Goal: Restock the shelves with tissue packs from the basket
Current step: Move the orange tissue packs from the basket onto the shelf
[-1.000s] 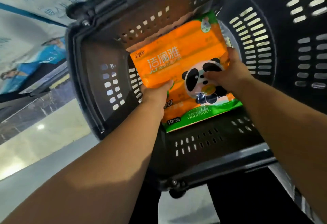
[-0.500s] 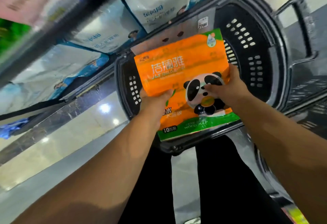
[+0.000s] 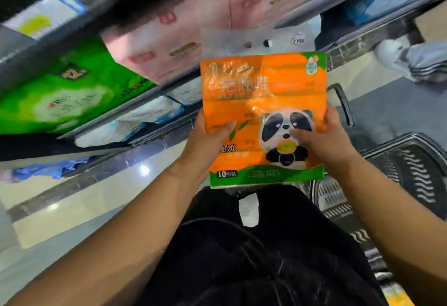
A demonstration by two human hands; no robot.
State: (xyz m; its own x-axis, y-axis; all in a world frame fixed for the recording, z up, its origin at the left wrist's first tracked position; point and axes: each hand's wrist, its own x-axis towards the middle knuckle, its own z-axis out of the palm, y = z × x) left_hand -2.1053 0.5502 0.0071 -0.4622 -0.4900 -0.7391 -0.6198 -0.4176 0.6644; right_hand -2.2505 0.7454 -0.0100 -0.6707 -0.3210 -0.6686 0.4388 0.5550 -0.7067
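Observation:
An orange tissue pack (image 3: 261, 102) with a panda picture and a green bottom band is held up in front of me, with a clear plastic handle flap on top. My left hand (image 3: 205, 141) grips its left edge, thumb on the front. My right hand (image 3: 324, 141) grips its right edge, thumb on the panda. The dark plastic basket (image 3: 411, 168) is low at the right, below and beside the pack. The shelves (image 3: 145, 97) run across the upper left.
The shelves hold a green pack (image 3: 63, 93), pink packs (image 3: 174, 32) and white-and-blue packs (image 3: 135, 122). Another person's legs and shoe (image 3: 406, 59) stand at the upper right. My dark trousers (image 3: 254, 252) fill the bottom middle. The floor is glossy tile.
Both hands have lifted the orange pack out of the basket and up toward the shelves. The basket has dropped to the lower right of the view; more shelf stock shows now.

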